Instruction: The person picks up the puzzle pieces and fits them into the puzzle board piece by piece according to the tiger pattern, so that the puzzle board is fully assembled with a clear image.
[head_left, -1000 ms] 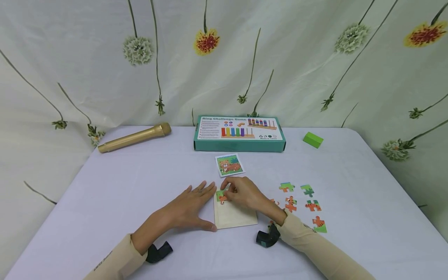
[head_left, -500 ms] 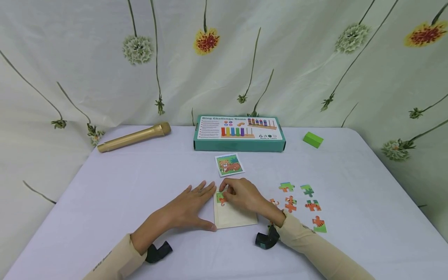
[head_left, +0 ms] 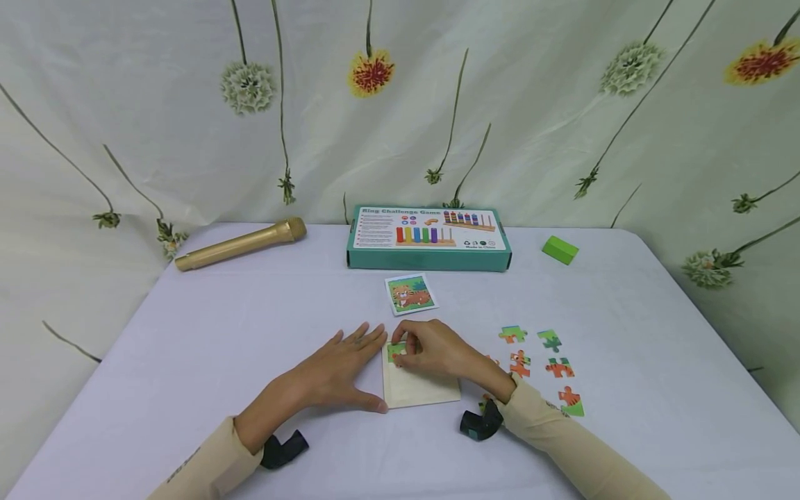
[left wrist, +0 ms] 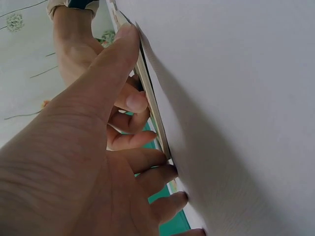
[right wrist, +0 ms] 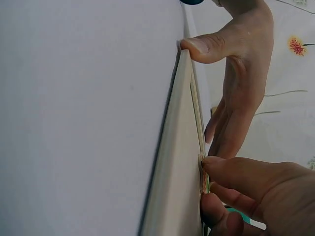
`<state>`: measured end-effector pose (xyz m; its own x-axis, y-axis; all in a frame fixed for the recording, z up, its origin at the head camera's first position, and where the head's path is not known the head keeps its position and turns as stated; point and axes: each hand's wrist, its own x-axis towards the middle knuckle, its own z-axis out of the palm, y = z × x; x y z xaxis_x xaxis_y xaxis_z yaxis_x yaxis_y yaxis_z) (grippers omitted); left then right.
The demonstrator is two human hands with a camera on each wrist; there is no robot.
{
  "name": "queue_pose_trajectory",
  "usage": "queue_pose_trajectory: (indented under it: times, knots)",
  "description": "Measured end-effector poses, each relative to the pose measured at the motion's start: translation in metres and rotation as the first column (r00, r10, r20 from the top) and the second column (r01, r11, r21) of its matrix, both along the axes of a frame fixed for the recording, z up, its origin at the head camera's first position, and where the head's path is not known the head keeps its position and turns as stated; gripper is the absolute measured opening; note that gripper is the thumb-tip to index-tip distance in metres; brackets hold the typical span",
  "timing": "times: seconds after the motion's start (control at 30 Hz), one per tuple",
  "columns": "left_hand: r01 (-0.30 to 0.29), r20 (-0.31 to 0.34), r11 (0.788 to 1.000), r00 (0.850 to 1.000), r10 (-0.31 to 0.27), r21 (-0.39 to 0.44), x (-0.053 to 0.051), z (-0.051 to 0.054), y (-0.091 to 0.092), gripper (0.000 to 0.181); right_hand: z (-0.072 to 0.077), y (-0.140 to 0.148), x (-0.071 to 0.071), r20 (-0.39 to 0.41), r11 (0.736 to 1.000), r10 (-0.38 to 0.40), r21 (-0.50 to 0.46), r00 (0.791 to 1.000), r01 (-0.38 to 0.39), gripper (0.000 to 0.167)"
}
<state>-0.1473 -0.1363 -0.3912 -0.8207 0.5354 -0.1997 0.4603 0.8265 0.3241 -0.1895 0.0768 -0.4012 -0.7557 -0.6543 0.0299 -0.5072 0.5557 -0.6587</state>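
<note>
Head view, from where I stand: on the white-covered tabletop [head_left: 656, 333] a person's left hand [head_left: 340, 371] lies spread, fingers stretched wide along the left edge of a shallow wooden puzzle tray [head_left: 421, 390], its thumb touching the near corner. The right hand [head_left: 437, 347] arches over the tray's far-left part, thumb and fingers drawn narrow on a green-and-orange jigsaw piece [head_left: 394, 350] in that corner. The right wrist view shows the piece between thumb and fingers, just inside the tray's rim; whether it lies fully flat I cannot tell.

To the right, loose jigsaw pieces [head_left: 519, 363] are spread out, some partly covered by the right arm. Just beyond the tray lies a tiger picture card [head_left: 411, 294], and behind that a teal Ring Challenge Game box [head_left: 429, 239]. A gold microphone [head_left: 240, 245] rests at the far left, a bright green block [head_left: 560, 250] at the far right. Behind everything hangs a pale, flower-printed cloth [head_left: 531, 104].
</note>
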Motion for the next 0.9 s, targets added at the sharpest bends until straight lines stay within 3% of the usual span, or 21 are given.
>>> queue_pose_trajectory:
  times: [0.2, 0.47, 0.9]
  knots:
    - [0.002, 0.007, 1.000, 1.000, -0.002, 0.005, 0.0004, 0.0005, -0.0003, 0.113, -0.0002, 0.0003, -0.0003, -0.018, 1.000, 0.014, 0.004, 1.000, -0.014, 0.019]
    - [-0.004, 0.016, 1.000, 1.000, 0.004, 0.003, 0.0003, 0.0007, 0.0002, 0.113, 0.0041, 0.0056, -0.0026, 0.040, 0.997, 0.083, 0.004, 0.996, -0.083, 0.025]
    - [-0.007, 0.015, 1.000, 1.000, 0.007, 0.001, 0.0010, 0.0008, 0.0001, 0.112, 0.0016, 0.0044, -0.0005, 0.025, 1.000, 0.023, 0.010, 0.999, -0.024, 0.023]
